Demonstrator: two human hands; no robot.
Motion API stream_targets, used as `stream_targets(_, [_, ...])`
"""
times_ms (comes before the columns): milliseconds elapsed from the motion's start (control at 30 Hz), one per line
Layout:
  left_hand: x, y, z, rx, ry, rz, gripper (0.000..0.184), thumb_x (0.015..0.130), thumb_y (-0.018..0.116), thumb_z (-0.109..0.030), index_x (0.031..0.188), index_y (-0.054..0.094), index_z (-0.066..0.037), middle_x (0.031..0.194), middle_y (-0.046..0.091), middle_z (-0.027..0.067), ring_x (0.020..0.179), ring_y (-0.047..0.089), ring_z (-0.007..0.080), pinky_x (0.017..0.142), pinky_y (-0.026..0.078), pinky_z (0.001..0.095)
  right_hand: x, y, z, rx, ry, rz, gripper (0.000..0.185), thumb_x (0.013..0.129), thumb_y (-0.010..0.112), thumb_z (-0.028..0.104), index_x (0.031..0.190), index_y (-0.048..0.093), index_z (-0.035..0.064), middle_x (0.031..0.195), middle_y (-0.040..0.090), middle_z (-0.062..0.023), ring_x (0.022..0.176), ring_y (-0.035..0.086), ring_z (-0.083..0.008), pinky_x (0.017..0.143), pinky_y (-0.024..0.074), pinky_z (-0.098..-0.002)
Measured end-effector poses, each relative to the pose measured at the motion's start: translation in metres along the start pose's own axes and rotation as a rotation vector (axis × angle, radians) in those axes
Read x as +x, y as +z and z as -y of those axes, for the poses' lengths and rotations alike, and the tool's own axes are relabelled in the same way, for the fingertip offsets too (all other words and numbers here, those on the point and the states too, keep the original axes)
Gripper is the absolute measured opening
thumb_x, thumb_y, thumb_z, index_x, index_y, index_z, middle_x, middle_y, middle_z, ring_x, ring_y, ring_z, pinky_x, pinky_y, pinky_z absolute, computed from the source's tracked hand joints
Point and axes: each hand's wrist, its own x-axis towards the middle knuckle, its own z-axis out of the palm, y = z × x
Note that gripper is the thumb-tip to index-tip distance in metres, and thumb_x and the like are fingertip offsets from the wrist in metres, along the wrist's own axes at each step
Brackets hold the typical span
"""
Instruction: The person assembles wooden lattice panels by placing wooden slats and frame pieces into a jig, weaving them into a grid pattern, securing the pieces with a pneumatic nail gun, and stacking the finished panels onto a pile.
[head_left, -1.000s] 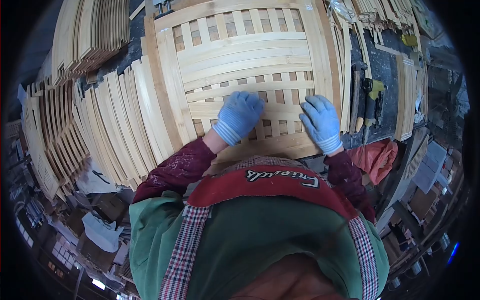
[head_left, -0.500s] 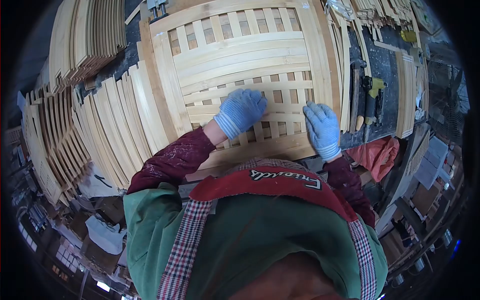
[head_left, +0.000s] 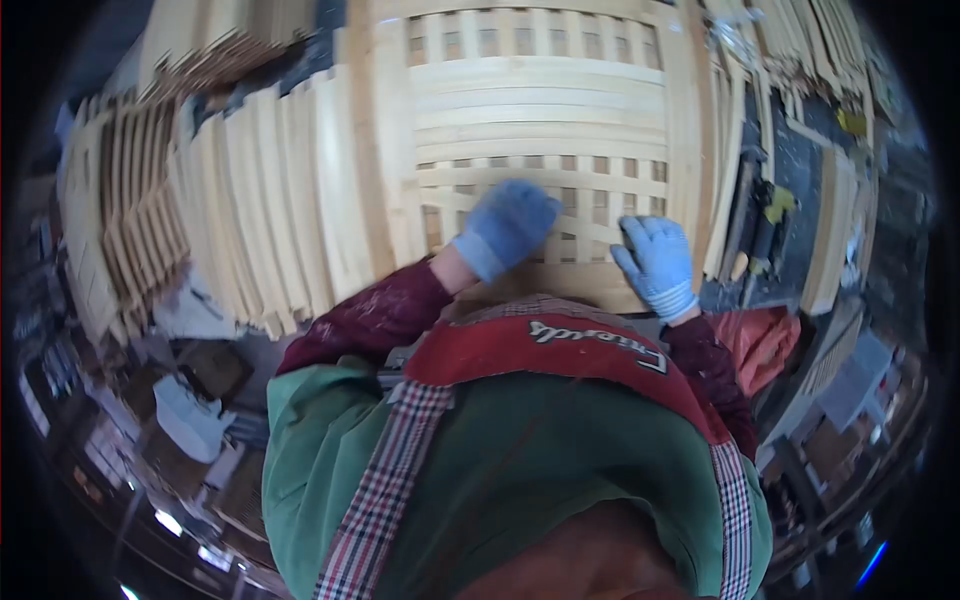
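A pale wooden frame [head_left: 388, 150] lies flat before me, with solid slats [head_left: 540, 97] across its middle and lattices of crossed strips above and below. My left hand [head_left: 508, 230], in a blue knitted glove, is curled closed over the left part of the lower lattice [head_left: 600, 187]. Motion blurs it, and whatever its fingers hold is hidden under the hand. In a matching glove, my right hand [head_left: 658, 262] rests by the lattice's lower right corner, its fingers stretched out and the thumb apart. The thumb is near the right end of a horizontal strip.
Rows of wooden strips [head_left: 270, 200] stand left of the frame, with stacked boards [head_left: 225, 40] behind them. To the right lie a hammer-like tool [head_left: 742, 205] and a yellow-and-black tool [head_left: 775, 215]. A red cloth or bag [head_left: 757, 345] hangs near my right arm.
The view has shifted, so the frame sits farther right and higher. My right thumb has spread from the fingers. My left hand stays curled over the lower lattice.
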Motion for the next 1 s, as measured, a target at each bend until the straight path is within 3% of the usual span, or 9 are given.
stream_targets(133, [0.003,-0.014,0.004,-0.099,0.056,-0.022,0.026,0.078,0.065,-0.035,0.084,0.057,-0.011,0.081,0.055,0.0061,0.080,0.056,0.0239,0.071,0.047,0.0376,0.004,-0.007,0.003,0.103,-0.026,0.088,0.033,0.076,0.070,0.027,0.099,0.059,0.0051,0.091,0.055,-0.0136,0.090,0.054,-0.0326,0.076,0.0453,-0.0433])
stream_targets(333, [-0.009,-0.016,-0.001,-0.254,0.108,-0.053,0.030,0.079,0.064,-0.039,0.085,0.058,-0.011,0.083,0.056,0.0061,0.079,0.058,0.0243,0.071,0.047,0.0385,-0.023,-0.007,0.026,0.045,0.004,0.347,0.036,0.088,0.063,0.039,0.106,0.057,0.0086,0.065,0.061,-0.0105,0.058,0.063,-0.0307,0.055,0.0482,-0.0419])
stream_targets(667, [0.008,-0.023,-0.029,-0.164,0.140,-0.072,0.014,0.080,0.059,-0.023,0.088,0.058,-0.012,0.081,0.058,0.0074,0.074,0.063,0.0252,0.060,0.050,0.0389,-0.064,-0.023,-0.041,-0.316,0.031,0.311,0.036,0.082,0.070,0.033,0.105,0.060,0.0067,0.084,0.064,-0.0157,0.076,0.064,-0.0322,0.064,0.0500,-0.0414])
stream_targets(700, [0.009,-0.042,-0.024,-0.145,0.152,-0.114,0.012,0.079,0.058,-0.021,0.088,0.059,-0.012,0.080,0.058,0.0077,0.073,0.063,0.0254,0.059,0.050,0.0389,-0.053,-0.040,-0.040,-0.286,-0.076,0.068,0.042,0.080,0.071,0.027,0.112,0.057,0.0038,0.088,0.063,-0.0162,0.081,0.062,-0.0312,0.066,0.0485,-0.0420])
stream_targets(767, [0.006,-0.093,0.001,-0.053,-0.071,-0.119,0.013,0.080,0.058,-0.019,0.091,0.060,-0.013,0.080,0.058,0.0086,0.075,0.063,0.0261,0.061,0.050,0.0392,-0.022,-0.073,-0.050,-0.415,-0.096,-0.299,0.057,0.078,0.074,0.018,0.126,0.051,-0.0005,0.113,0.057,-0.0190,0.104,0.055,-0.0315,0.080,0.0470,-0.0409])
stream_targets(833, [-0.042,-0.140,0.071,0.088,-0.274,-0.470,0.016,0.081,0.056,-0.016,0.096,0.061,-0.012,0.085,0.060,0.0103,0.078,0.061,0.0268,0.064,0.050,0.0396,0.003,-0.104,-0.068,-0.305,0.069,-0.626,0.061,0.084,0.070,0.022,0.133,0.044,-0.0029,0.126,0.053,-0.0199,0.118,0.049,-0.0336,0.096,0.0416,-0.0416])
stream_targets(867, [-0.075,-0.183,0.095,0.452,-0.527,-0.383,0.020,0.082,0.054,-0.012,0.101,0.060,-0.008,0.092,0.060,0.0123,0.081,0.059,0.0269,0.068,0.049,0.0397,0.004,-0.111,-0.084,-0.304,0.152,-0.667,0.061,0.087,0.068,0.024,0.135,0.043,-0.0037,0.131,0.051,-0.0204,0.122,0.047,-0.0340,0.101,0.0398,-0.0414])
stream_targets(933, [-0.164,-0.255,0.160,0.872,-0.770,-0.669,0.027,0.081,0.059,-0.012,0.106,0.059,-0.002,0.099,0.058,0.0161,0.088,0.059,0.0310,0.075,0.049,0.0379,0.000,-0.120,-0.117,-0.369,0.301,-0.637,0.060,0.091,0.064,0.027,0.136,0.042,-0.0052,0.137,0.048,-0.0213,0.126,0.046,-0.0341,0.107,0.0371,-0.0402])
stream_targets(1000, [-0.262,-0.354,0.212,1.402,-0.912,-0.250,0.031,0.082,0.063,-0.017,0.112,0.063,-0.009,0.108,0.062,0.0178,0.091,0.060,0.0334,0.081,0.049,0.0406,-0.015,-0.105,-0.137,-0.385,0.443,-0.350,0.057,0.090,0.063,0.030,0.134,0.046,-0.0036,0.134,0.049,-0.0242,0.121,0.049,-0.0381,0.105,0.0379,-0.0422])
